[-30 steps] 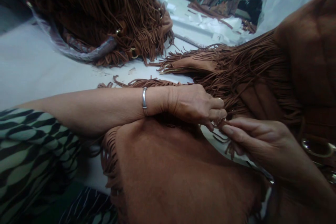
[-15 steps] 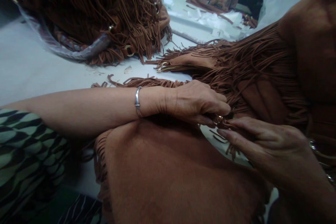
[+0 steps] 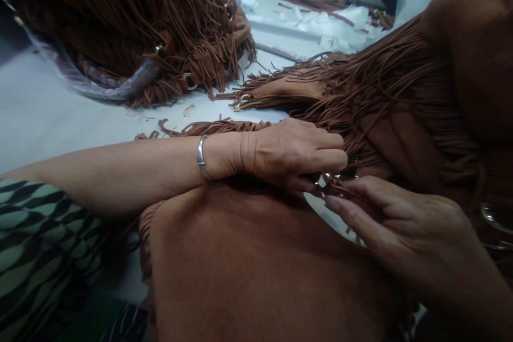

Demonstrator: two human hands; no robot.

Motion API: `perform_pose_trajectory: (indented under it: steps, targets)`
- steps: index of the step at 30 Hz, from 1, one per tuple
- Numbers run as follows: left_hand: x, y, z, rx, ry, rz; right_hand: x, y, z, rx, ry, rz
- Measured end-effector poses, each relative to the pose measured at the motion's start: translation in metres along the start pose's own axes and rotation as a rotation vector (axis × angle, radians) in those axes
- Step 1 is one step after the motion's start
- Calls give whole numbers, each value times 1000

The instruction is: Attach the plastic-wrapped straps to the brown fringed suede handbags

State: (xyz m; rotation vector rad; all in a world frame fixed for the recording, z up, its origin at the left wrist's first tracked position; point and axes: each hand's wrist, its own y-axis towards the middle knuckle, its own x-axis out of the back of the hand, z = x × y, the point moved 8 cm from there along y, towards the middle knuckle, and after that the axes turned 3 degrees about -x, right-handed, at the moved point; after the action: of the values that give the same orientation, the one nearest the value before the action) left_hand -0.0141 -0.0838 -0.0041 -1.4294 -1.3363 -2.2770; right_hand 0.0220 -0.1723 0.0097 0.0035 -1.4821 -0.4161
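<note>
A brown suede fringed bag (image 3: 248,256) lies flat in front of me, its smooth face up. My left hand (image 3: 298,152), a silver bangle at its wrist, reaches over the upper edge and is closed on a small gold metal fitting (image 3: 327,177). From the right, my right hand (image 3: 412,219) pinches a short brown leather strap (image 3: 340,188) right beside that fitting. The fingertips of both hands almost meet there. My left fingers partly cover the fitting, so its exact kind is unclear.
Another fringed bag (image 3: 192,16) with a plastic-wrapped handle (image 3: 140,77) stands at the back left. More fringed suede (image 3: 385,80), with an open zipper (image 3: 250,102) at its near end, fills the right. White scraps (image 3: 336,21) lie across the white table (image 3: 36,123). A person sits beyond.
Both hands have shifted slightly left in view with the fitting and strap, as has the whole scene. The grips look much the same, and the fitting has turned a little.
</note>
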Motion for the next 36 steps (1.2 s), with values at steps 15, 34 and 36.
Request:
perform_pose_trajectory:
  steps: [15, 34, 36]
  targets:
    - [-14, -1, 1, 48, 248, 27, 2, 1, -12, -208, 42, -16]
    - [-19, 4, 1, 85, 151, 193, 3, -3, -12, -225, 191, -40]
    - [-17, 5, 0, 73, 151, 187, 2, -4, -13, -225, 221, -30]
